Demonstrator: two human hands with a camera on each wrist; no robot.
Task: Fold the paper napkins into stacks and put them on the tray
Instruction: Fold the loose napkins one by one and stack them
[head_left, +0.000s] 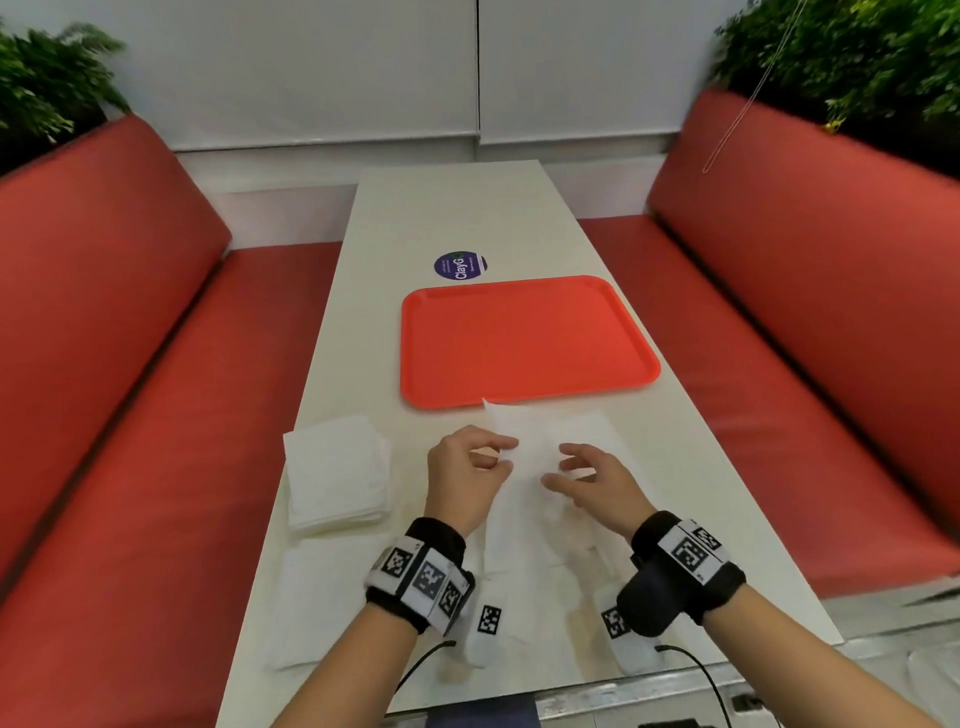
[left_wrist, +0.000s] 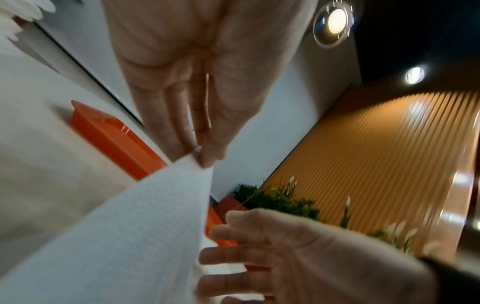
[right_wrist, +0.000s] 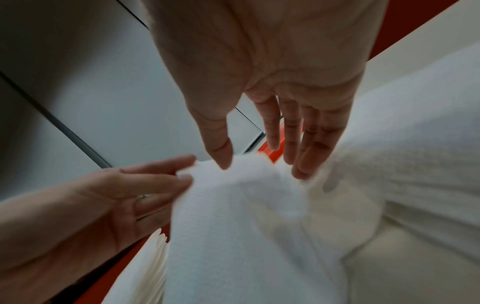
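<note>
An unfolded white napkin (head_left: 524, 436) lies on the table just in front of the orange tray (head_left: 519, 338), which holds nothing. My left hand (head_left: 506, 452) pinches the napkin's edge and lifts it off the table; in the left wrist view its fingertips (left_wrist: 205, 160) pinch the corner of the sheet (left_wrist: 155, 216). My right hand (head_left: 563, 467) hovers over the napkin with fingers straight and spread. In the right wrist view its thumb tip touches the raised fold (right_wrist: 233, 216). A stack of folded napkins (head_left: 335, 467) sits left of my hands.
Another flat napkin (head_left: 317, 597) lies near the table's front left edge. A round purple sticker (head_left: 460, 265) is beyond the tray. Red padded benches (head_left: 130, 364) flank the narrow table on both sides. Cables trail off the front edge.
</note>
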